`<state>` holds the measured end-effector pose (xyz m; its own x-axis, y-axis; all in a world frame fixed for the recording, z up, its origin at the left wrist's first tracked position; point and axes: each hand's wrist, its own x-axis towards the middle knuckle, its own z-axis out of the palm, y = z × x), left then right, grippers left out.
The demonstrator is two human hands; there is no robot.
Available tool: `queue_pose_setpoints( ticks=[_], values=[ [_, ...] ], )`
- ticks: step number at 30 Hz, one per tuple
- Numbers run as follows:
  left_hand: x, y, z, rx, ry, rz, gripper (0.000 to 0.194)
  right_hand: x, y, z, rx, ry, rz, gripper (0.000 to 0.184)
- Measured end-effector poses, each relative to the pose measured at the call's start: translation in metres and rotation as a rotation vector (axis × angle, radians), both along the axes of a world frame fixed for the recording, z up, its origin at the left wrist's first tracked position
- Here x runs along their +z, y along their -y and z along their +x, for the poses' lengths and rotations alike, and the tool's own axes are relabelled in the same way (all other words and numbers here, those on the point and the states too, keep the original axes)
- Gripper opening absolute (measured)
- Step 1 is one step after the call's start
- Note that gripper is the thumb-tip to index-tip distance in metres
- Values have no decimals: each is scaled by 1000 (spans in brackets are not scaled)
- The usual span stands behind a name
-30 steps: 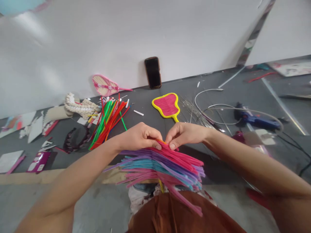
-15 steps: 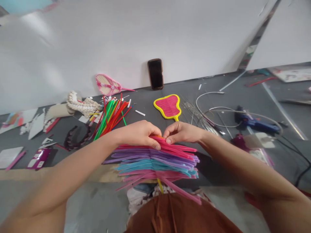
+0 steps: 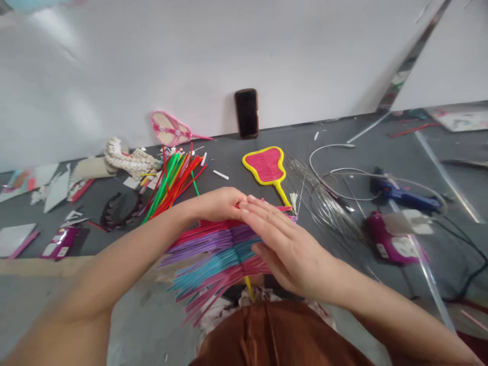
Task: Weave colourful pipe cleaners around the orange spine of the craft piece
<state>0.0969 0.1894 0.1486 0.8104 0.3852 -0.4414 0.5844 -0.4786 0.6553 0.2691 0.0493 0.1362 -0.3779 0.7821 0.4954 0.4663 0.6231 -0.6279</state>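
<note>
Fr. my pipe-cleaner row, on tbl: phone at 12 o'clk by wall, hand fan 1, wires then glue gun 2, pipe-cleaner bundle 11.

Grey table carries pipe cleaners at left, a yellow-edged hand fan far centre, and a blue glue gun at right.

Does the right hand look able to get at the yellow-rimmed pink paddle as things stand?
Probably yes: the right hand lies over the fuzzy stems and would likely have to lift off them, but the yellow-rimmed paddle lies just beyond, handle end nearest, and nothing covers its pink face.
</note>
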Motion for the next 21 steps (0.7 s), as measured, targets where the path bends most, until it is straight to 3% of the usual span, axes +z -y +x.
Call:
queue_pose_setpoints(
  ticks=[4,8,11,14,16,18,21],
  values=[
    [12,11,7,-36,-128,98,25,-9,-30,3,-51,59,-264,50],
    [22,13,9,-74,-190,217,28,-14,-55,14,86,176,-556,47],
    [23,1,-6,-34,-175,203,46,-22,-60,19,151,109,-616,37],
    [20,-11,-34,118,-127,95,79,-31,-59,24,183,43,-644,33],
    [17,-11,-52,207,-130,13,91,-35,-58,27,208,19,-657,32],
    [16,-5,-63,265,-108,-67,91,-38,-58,29,213,18,-666,32],
    [14,10,-70,321,-29,-92,66,-38,-57,29,207,37,-673,33]
  ],
)
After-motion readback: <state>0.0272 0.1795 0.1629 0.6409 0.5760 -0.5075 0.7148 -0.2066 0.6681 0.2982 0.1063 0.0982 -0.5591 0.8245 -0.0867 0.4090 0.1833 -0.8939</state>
